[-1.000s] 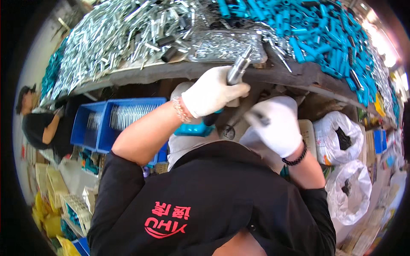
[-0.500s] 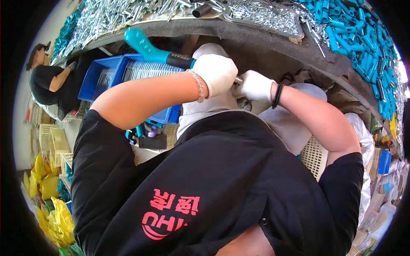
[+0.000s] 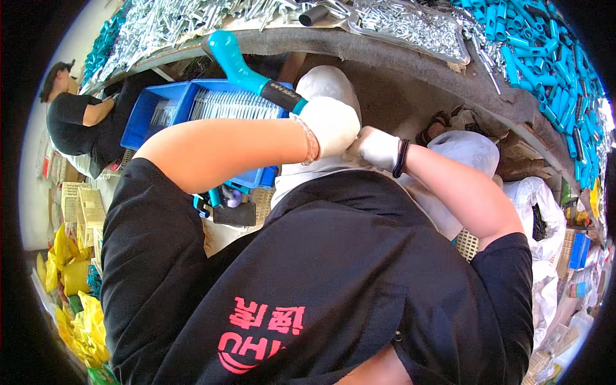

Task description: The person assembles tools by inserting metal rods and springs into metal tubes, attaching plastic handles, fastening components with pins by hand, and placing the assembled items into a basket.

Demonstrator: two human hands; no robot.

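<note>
My left hand (image 3: 329, 126), in a white knit glove, is closed around the lower end of a bent teal-and-black tool handle (image 3: 239, 64). The handle's smooth teal end points up and to the left, and its black sleeve sits close to my fist. My right hand (image 3: 377, 147), also gloved in white, is closed with its fingertips against the left hand. Whatever lies between the hands is hidden by the gloves. Both hands are above my lap, in front of my light grey trousers (image 3: 328, 86).
Blue bins (image 3: 186, 102) of thin silver parts stand left of my knee. On the bench are loose metal pieces (image 3: 192, 29), a tray (image 3: 410, 32) of small parts and piled teal tubes (image 3: 552, 70). Another person (image 3: 80, 125) sits at far left. Yellow bags (image 3: 86, 327) lie behind.
My hands have come closer together, and the silver shaft that showed between them is out of sight. The tool handle has shifted slightly right and up in view.
</note>
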